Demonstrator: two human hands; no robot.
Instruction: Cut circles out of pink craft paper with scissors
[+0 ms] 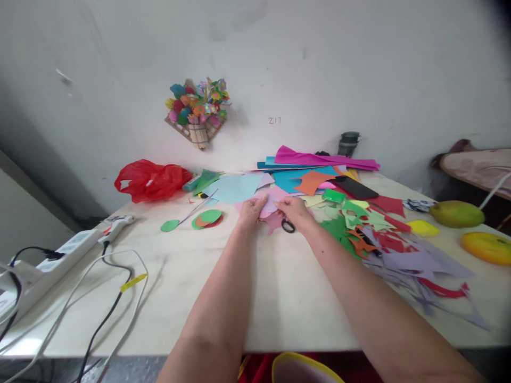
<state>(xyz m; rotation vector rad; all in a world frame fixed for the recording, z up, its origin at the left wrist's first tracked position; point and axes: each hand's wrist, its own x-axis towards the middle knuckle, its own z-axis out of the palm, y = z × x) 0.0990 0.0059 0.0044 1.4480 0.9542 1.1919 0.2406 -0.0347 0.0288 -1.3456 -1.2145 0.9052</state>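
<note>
A small lavender paper piece (270, 204) is pinched between my two hands above the middle of the table. My left hand (251, 210) grips its left edge, and my right hand (295, 210) holds its right side. Just below my right hand shows the black handle loop of a pair of scissors (288, 226); the blades are hidden, and I cannot tell whether the hand touches it. Under the hands lies pink paper (272, 222) with a cut, uneven edge. To the left are stacked paper circles (211, 216) and a green circle (170, 225) with a thin purple strip beside it.
Paper scraps (411, 260) cover the right side, with a phone (355, 187) and two mangoes (457, 214) nearby. Coloured sheets (235, 187) lie at the back. A red plastic bag (151, 180) sits back left; a power strip (75, 244) and cables (130, 274) occupy the left.
</note>
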